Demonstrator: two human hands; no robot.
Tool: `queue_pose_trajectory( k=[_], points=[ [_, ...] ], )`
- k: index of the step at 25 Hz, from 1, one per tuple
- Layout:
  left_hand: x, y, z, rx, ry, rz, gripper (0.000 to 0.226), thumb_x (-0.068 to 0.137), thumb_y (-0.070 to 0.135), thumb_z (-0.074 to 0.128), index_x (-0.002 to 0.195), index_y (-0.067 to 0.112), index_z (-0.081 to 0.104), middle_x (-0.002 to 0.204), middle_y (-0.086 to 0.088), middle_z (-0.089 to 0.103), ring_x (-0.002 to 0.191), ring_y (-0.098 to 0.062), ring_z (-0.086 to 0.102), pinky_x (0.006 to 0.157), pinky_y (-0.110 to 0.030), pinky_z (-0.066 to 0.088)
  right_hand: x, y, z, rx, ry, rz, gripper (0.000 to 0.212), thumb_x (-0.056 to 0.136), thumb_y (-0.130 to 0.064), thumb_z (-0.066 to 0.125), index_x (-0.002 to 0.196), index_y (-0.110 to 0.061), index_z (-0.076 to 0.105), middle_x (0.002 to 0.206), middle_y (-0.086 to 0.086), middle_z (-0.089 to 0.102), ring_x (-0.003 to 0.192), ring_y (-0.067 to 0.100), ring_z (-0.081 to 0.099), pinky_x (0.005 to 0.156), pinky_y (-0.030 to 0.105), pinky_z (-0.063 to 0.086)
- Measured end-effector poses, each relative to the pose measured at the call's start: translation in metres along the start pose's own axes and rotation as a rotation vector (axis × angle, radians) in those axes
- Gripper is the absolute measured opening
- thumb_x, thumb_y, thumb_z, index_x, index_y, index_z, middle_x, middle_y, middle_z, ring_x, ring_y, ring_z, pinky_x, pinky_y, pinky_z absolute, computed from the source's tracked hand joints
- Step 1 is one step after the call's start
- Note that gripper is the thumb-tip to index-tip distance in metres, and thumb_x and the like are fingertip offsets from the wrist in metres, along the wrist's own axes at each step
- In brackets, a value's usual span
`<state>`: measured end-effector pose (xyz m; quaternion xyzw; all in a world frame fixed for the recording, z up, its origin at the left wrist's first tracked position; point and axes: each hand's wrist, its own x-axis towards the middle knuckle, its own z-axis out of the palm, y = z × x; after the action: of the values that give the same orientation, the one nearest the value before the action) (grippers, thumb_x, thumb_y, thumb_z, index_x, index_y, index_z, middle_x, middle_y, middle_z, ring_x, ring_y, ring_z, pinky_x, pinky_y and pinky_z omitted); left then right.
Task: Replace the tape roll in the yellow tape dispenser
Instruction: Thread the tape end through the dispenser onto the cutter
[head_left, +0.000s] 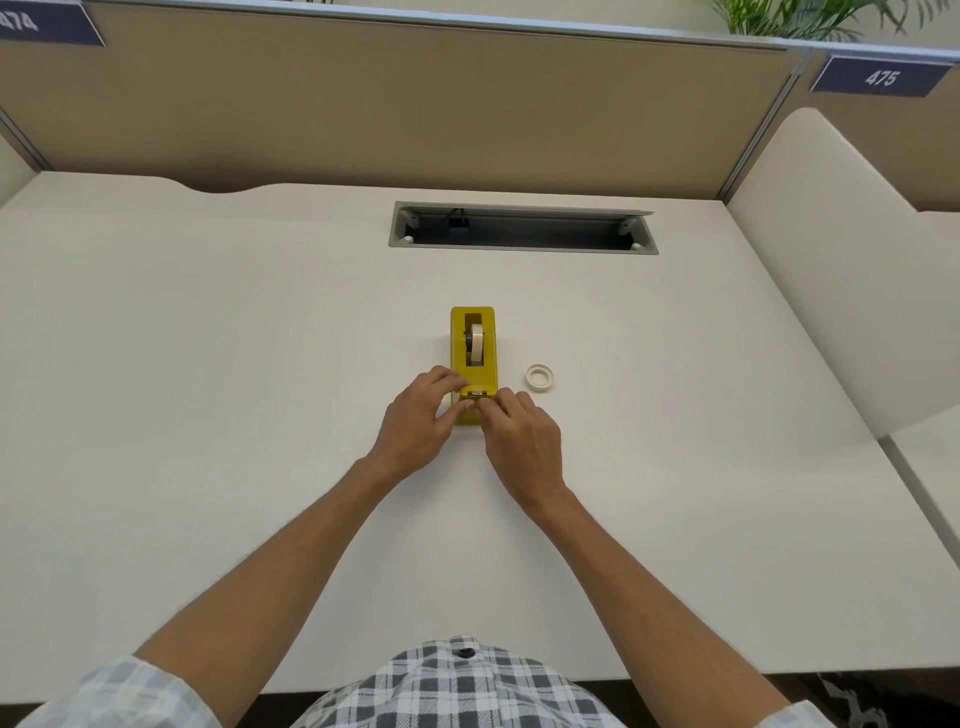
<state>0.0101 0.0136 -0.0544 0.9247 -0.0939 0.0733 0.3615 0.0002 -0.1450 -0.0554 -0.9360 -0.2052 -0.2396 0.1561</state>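
The yellow tape dispenser (472, 332) stands in the middle of the white desk (208, 364), its cutter end toward me. A pale tape roll (476, 343) sits upright in its slot. My left hand (421, 421) holds the near left side of the dispenser, fingers at the cutter. My right hand (522, 441) touches the near right side, fingertips pinched at the cutter; whether they hold the tape end is hidden. A second pale tape roll (539, 375) lies flat on the desk just right of the dispenser.
A grey open cable tray (522, 228) is cut into the desk behind the dispenser. A beige partition (415, 104) closes the back, a white side panel (831, 260) the right. Number signs and a plant are above.
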Motion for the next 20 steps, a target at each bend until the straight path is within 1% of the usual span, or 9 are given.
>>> queue_pose_trajectory(
  k=[3,6,10,13,15,17,19,20],
  points=[
    [0.0,0.0,0.0,-0.003,0.007,-0.001,0.03,0.093,0.032,0.058,0.117,0.016,0.064,0.119,0.0,0.062,0.104,-0.016,0.059,0.083,-0.038,0.058,-0.001,0.001,-0.002,0.002,0.026,-0.012,0.007,0.083,-0.014,0.075,0.087,-0.01,0.07,0.078,0.005,0.067,0.061,0.019,0.056,0.045,0.028,0.046],
    [0.001,0.0,-0.001,-0.001,0.004,0.007,0.03,0.092,0.034,0.06,0.116,0.016,0.064,0.118,0.002,0.062,0.101,-0.015,0.06,0.081,-0.037,0.058,-0.004,0.001,-0.003,0.005,0.028,-0.027,0.006,0.083,-0.014,0.073,0.088,-0.01,0.071,0.081,0.005,0.069,0.063,0.02,0.058,0.047,0.027,0.044],
    [0.001,-0.001,-0.001,-0.014,0.027,0.016,0.029,0.09,0.032,0.064,0.114,0.016,0.065,0.115,0.002,0.064,0.098,-0.015,0.061,0.078,-0.038,0.058,-0.008,0.007,-0.004,0.029,-0.02,-0.052,0.005,0.083,-0.014,0.071,0.088,-0.011,0.07,0.086,0.005,0.069,0.064,0.021,0.06,0.048,0.026,0.044],
    [0.0,-0.001,-0.001,0.004,0.032,0.035,0.029,0.089,0.032,0.064,0.114,0.016,0.065,0.115,0.002,0.064,0.097,-0.015,0.062,0.076,-0.038,0.058,-0.01,0.011,-0.007,0.089,-0.01,-0.033,0.006,0.083,-0.016,0.07,0.087,-0.011,0.071,0.088,0.005,0.069,0.064,0.021,0.061,0.047,0.027,0.048],
    [-0.001,0.001,-0.002,0.02,0.035,0.043,0.031,0.089,0.034,0.064,0.114,0.016,0.065,0.114,0.002,0.064,0.097,-0.016,0.062,0.075,-0.037,0.058,-0.007,0.011,-0.01,0.144,0.054,0.066,0.013,0.085,-0.021,0.068,0.095,-0.013,0.071,0.094,0.003,0.069,0.073,0.018,0.064,0.05,0.028,0.052],
    [-0.001,0.003,-0.003,0.055,0.045,0.058,0.033,0.089,0.034,0.065,0.114,0.014,0.065,0.115,0.0,0.064,0.097,-0.017,0.062,0.075,-0.035,0.058,0.0,0.01,-0.013,0.192,0.076,0.185,0.025,0.086,-0.028,0.068,0.107,-0.015,0.068,0.106,0.001,0.068,0.089,0.016,0.065,0.057,0.028,0.053],
    [-0.002,0.006,-0.001,0.11,0.057,0.086,0.035,0.088,0.035,0.065,0.115,0.012,0.065,0.115,-0.002,0.065,0.096,-0.019,0.063,0.074,-0.033,0.057,0.006,0.008,-0.014,0.236,0.001,0.245,0.035,0.087,-0.035,0.067,0.117,-0.017,0.064,0.116,-0.001,0.066,0.1,0.015,0.063,0.064,0.03,0.055],
    [-0.002,0.007,-0.001,0.129,0.063,0.095,0.036,0.088,0.035,0.065,0.115,0.01,0.065,0.114,-0.004,0.066,0.096,-0.019,0.064,0.074,-0.032,0.056,0.008,0.007,-0.014,0.25,-0.043,0.243,0.037,0.088,-0.037,0.065,0.119,-0.017,0.062,0.118,-0.001,0.065,0.103,0.015,0.063,0.067,0.032,0.056]
  ],
)
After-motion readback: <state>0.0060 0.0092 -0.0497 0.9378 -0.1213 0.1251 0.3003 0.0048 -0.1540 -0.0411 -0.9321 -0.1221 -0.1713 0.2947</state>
